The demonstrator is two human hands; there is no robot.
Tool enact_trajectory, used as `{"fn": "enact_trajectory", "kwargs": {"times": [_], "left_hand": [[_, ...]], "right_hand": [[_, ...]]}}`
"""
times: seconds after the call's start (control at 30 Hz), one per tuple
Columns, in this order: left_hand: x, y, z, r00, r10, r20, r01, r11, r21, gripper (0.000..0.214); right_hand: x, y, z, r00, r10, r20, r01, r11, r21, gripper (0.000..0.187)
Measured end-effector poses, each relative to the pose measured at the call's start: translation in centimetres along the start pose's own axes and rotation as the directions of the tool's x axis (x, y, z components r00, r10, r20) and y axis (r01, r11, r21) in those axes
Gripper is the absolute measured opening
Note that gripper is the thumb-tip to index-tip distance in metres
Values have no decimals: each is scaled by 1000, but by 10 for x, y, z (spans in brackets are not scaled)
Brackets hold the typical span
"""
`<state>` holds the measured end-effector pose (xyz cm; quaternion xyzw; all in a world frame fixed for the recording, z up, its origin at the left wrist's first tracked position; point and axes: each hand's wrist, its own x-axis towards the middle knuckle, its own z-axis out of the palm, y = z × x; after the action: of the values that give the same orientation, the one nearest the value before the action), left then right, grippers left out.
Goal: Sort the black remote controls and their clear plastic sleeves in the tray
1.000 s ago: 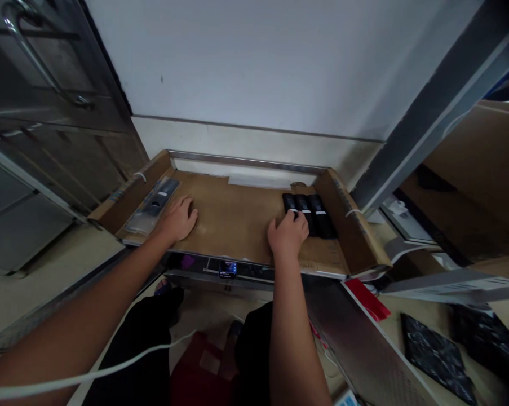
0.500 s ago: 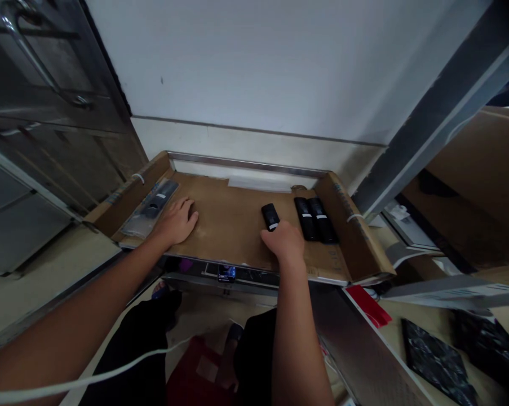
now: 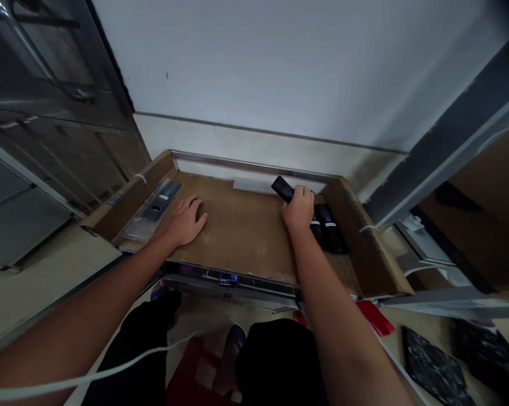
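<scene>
My right hand (image 3: 299,208) is closed round a slim black oblong item (image 3: 282,189), whose far end sticks out to the left above the cardboard tray's back right part. Just right of that hand, two similar black oblong items with white labels (image 3: 331,228) lie side by side, one partly hidden by the hand. My left hand (image 3: 189,220) rests palm down on the cardboard, fingers loosely spread and holding nothing. Beside it on the left lies a clear plastic bag (image 3: 141,226) with a dark, white-labelled item in it.
The cardboard tray (image 3: 237,225) has raised side walls tied with white zip ties. A white wall (image 3: 258,73) stands behind it. A lit phone-like screen (image 3: 228,278) shows below the front edge. Black plastic-wrapped packages (image 3: 434,363) lie at lower right; a white cable (image 3: 123,367) crosses lower left.
My right hand has lifted the black item off the cardboard and moved it back and to the right, tilting it. My left hand stays resting in place; the view has shifted slightly.
</scene>
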<state>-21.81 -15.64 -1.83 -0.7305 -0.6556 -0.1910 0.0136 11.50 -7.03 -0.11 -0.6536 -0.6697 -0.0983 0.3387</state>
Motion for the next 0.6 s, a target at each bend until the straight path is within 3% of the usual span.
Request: {"fn": "enact_trajectory", "kwargs": {"times": [0.17,0.6], "left_hand": [[0,1,0,1000,-5,-13,5,999,-33,48],[-1,2,-1,1000,-9,-18,9,999,-48,47]], "right_hand": [[10,12,11,987,157,30,-156,987,-26,25],[18,13,23,980,193,45,-190,980,-57,31]]}}
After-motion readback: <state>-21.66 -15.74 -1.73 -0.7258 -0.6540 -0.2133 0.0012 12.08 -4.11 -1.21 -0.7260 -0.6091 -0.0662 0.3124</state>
